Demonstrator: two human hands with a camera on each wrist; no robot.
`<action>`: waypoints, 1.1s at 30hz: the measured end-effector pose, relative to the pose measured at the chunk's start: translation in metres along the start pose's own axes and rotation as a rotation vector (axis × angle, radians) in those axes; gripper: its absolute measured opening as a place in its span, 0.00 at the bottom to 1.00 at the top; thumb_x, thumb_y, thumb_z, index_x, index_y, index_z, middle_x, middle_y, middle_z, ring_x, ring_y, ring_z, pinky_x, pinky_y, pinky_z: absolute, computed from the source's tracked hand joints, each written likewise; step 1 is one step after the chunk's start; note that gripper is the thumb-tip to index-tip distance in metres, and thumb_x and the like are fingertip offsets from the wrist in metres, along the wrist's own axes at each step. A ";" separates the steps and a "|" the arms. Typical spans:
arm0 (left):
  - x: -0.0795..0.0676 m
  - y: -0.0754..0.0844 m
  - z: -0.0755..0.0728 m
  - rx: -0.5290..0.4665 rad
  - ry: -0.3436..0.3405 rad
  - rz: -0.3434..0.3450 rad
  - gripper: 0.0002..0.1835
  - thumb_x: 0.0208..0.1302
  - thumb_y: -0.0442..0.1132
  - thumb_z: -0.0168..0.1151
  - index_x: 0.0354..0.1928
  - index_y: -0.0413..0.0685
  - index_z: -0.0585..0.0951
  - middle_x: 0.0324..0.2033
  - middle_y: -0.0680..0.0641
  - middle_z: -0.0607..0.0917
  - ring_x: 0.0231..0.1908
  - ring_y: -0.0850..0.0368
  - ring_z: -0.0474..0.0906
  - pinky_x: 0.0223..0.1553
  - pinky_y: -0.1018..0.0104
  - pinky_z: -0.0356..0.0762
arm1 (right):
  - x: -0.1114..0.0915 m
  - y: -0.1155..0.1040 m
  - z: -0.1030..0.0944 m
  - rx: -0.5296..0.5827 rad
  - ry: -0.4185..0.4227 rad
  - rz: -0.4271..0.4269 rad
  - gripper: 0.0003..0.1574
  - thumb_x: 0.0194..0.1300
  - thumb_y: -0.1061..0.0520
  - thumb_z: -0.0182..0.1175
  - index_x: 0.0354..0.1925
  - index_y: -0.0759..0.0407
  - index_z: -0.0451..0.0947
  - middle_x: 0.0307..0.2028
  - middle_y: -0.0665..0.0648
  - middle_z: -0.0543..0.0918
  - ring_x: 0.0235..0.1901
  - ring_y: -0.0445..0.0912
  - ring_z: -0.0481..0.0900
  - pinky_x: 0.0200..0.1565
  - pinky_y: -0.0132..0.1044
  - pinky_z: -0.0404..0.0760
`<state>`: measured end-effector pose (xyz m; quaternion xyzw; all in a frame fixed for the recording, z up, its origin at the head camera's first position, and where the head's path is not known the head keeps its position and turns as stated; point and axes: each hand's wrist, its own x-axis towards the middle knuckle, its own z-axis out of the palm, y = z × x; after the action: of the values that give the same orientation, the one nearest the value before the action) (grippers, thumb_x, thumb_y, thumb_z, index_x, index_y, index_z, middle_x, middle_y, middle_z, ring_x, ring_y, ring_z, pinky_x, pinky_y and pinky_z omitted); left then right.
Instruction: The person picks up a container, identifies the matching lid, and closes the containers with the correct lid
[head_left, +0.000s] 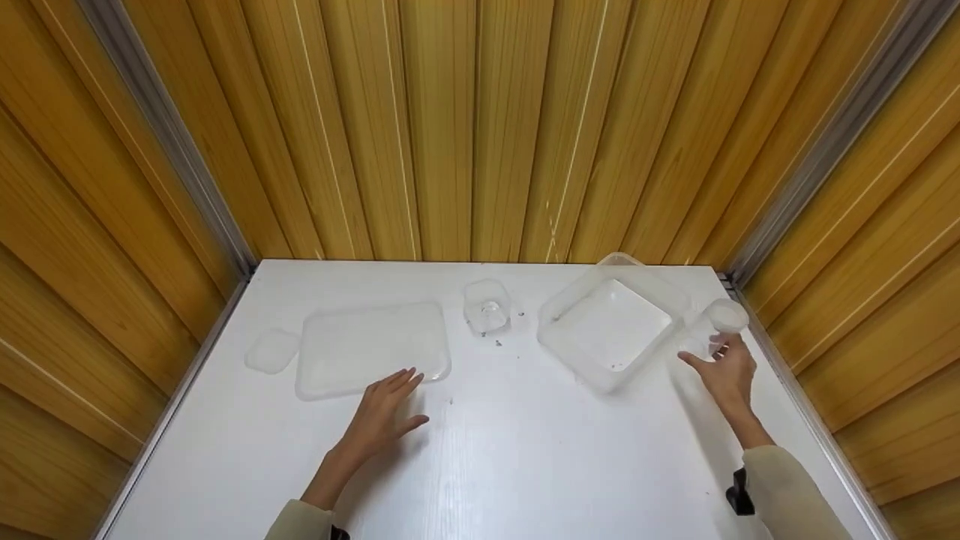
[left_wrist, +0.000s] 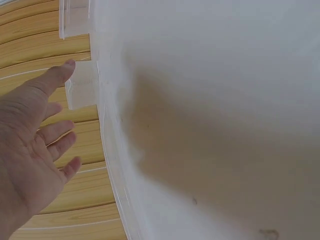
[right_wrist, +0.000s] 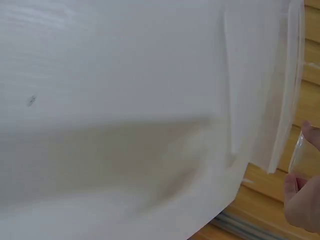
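At the right side of the table my right hand (head_left: 731, 375) grips a small clear plastic container (head_left: 726, 316), thumb and fingers spread around it. In the right wrist view the hand (right_wrist: 305, 200) pinches the container's clear edge (right_wrist: 305, 156). Just left of it stands a large translucent plastic box (head_left: 574, 360), turned cornerwise. My left hand (head_left: 384, 411) hovers with straight fingers and thumb apart, its fingertips overlapping the near right corner of a flat rectangular plastic lid (head_left: 367, 349). The left palm (left_wrist: 30, 150) holds nothing.
Another small clear container (head_left: 487, 307) stands between the lid and the box, with small dark specks around it. A small translucent lid (head_left: 271, 351) lies left of the large one. Wood-patterned walls (head_left: 480, 135) enclose the white table (head_left: 540, 465) at the back and sides.
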<state>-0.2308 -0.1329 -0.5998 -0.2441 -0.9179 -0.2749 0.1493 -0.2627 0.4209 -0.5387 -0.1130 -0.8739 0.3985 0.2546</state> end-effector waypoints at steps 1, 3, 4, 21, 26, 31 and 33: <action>0.000 0.000 0.001 0.003 0.004 0.005 0.36 0.56 0.44 0.77 0.66 0.39 0.77 0.65 0.35 0.79 0.66 0.36 0.74 0.64 0.36 0.71 | 0.001 0.008 -0.002 -0.012 -0.001 0.030 0.35 0.53 0.63 0.78 0.51 0.73 0.69 0.47 0.72 0.77 0.49 0.64 0.79 0.43 0.14 0.66; 0.001 0.001 0.003 0.015 0.016 0.013 0.36 0.55 0.42 0.78 0.65 0.39 0.78 0.64 0.35 0.80 0.65 0.36 0.75 0.62 0.37 0.72 | 0.002 0.023 -0.007 -0.047 -0.009 0.089 0.36 0.55 0.62 0.77 0.55 0.73 0.68 0.47 0.71 0.76 0.48 0.61 0.76 0.46 0.27 0.70; 0.001 0.001 0.005 0.022 0.019 0.016 0.35 0.55 0.42 0.78 0.65 0.39 0.78 0.64 0.35 0.81 0.65 0.37 0.75 0.62 0.37 0.73 | 0.003 0.030 -0.009 -0.059 -0.018 0.112 0.38 0.55 0.62 0.76 0.57 0.74 0.67 0.47 0.72 0.75 0.48 0.61 0.74 0.48 0.34 0.72; -0.002 -0.003 0.012 0.019 -0.012 -0.015 0.34 0.58 0.42 0.76 0.66 0.40 0.78 0.64 0.36 0.81 0.65 0.39 0.75 0.62 0.37 0.72 | -0.006 0.103 -0.030 -0.042 -0.121 0.386 0.52 0.63 0.63 0.65 0.74 0.74 0.47 0.66 0.80 0.62 0.65 0.72 0.62 0.69 0.72 0.61; -0.002 -0.003 0.011 0.007 -0.008 -0.006 0.33 0.58 0.41 0.76 0.66 0.39 0.78 0.64 0.36 0.81 0.66 0.38 0.74 0.62 0.38 0.71 | -0.006 0.110 -0.030 -0.062 -0.171 0.347 0.50 0.65 0.62 0.66 0.73 0.76 0.49 0.66 0.82 0.62 0.66 0.73 0.62 0.69 0.72 0.61; 0.000 -0.003 0.009 0.010 -0.006 0.006 0.33 0.58 0.39 0.76 0.65 0.38 0.78 0.63 0.35 0.81 0.65 0.38 0.75 0.62 0.39 0.72 | -0.007 0.111 -0.029 -0.065 -0.194 0.318 0.54 0.64 0.61 0.67 0.73 0.79 0.45 0.66 0.83 0.61 0.65 0.73 0.62 0.69 0.72 0.60; 0.000 -0.002 0.008 0.005 -0.014 0.007 0.33 0.58 0.39 0.76 0.65 0.37 0.77 0.63 0.35 0.81 0.65 0.37 0.75 0.62 0.38 0.72 | -0.009 0.112 -0.030 -0.060 -0.211 0.327 0.56 0.64 0.61 0.67 0.74 0.79 0.43 0.66 0.83 0.60 0.65 0.74 0.62 0.69 0.72 0.60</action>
<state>-0.2333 -0.1301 -0.6069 -0.2488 -0.9188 -0.2703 0.1445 -0.2400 0.5101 -0.6097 -0.2187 -0.8772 0.4179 0.0897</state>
